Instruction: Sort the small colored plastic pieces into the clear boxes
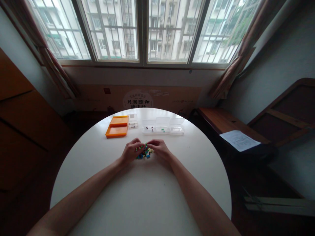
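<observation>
A small heap of coloured beads or tiny bricks (145, 153) lies on the round white table (140, 196). My left hand (131, 151) rests at the heap's left side, its fingers curled in over the pieces. Cupping the right side is my right hand (159, 149), fingers bent and touching the pieces. The fingertips of both hands nearly meet above the heap. What, if anything, either hand pinches is too small to make out.
Behind the heap stand an orange box with its lid open (117, 126), a small clear box (133, 120) and a row of three open clear boxes (162, 126) holding a few small pieces. A sheet of paper (239, 140) lies on a dark seat at the right.
</observation>
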{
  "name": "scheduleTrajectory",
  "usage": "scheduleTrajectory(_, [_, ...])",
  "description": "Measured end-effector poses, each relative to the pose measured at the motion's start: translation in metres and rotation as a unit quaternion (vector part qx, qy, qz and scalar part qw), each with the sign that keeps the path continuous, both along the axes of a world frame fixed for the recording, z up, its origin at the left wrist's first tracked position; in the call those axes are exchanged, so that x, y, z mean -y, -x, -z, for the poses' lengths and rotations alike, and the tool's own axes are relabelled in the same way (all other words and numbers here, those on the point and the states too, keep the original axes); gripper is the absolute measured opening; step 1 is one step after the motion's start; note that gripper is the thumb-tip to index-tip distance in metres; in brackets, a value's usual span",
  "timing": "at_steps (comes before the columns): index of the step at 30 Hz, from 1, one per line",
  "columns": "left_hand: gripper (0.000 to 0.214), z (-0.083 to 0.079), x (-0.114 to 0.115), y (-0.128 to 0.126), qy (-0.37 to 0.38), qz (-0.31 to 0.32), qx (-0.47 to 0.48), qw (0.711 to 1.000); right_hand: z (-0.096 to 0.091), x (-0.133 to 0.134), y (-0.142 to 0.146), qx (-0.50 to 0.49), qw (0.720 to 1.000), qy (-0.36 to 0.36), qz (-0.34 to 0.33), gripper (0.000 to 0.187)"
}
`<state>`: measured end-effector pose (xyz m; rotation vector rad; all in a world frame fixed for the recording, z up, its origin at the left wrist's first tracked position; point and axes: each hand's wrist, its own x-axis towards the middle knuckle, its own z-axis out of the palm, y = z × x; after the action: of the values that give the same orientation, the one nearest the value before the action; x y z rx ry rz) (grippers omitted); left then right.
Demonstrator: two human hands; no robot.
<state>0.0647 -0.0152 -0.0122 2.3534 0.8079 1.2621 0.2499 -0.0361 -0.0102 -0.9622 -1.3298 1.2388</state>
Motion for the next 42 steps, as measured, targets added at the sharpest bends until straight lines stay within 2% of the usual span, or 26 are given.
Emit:
scheduleTrajectory(18, [0.014,0.001,0.0,-0.001,0.002,-0.003,-0.005,1.0,0.006,-0.005,0.0,0.029,0.999,-0.002,0.015,0.027])
scheduleTrajectory(25, [0.015,0.001,0.0,0.0,0.01,-0.004,-0.009,1.0,0.015,-0.01,0.0,0.029,0.999,-0.01,0.013,0.025])
scheduleTrajectory(33, [0.015,0.001,0.0,0.0,0.002,-0.004,-0.012,1.0,0.006,-0.005,0.001,0.037,0.999,-0.002,0.007,0.028])
scheduleTrajectory(42, [0.015,0.003,-0.002,0.0,-0.002,0.003,-0.009,1.0,0.006,-0.006,0.0,0.045,0.999,-0.009,0.003,0.027])
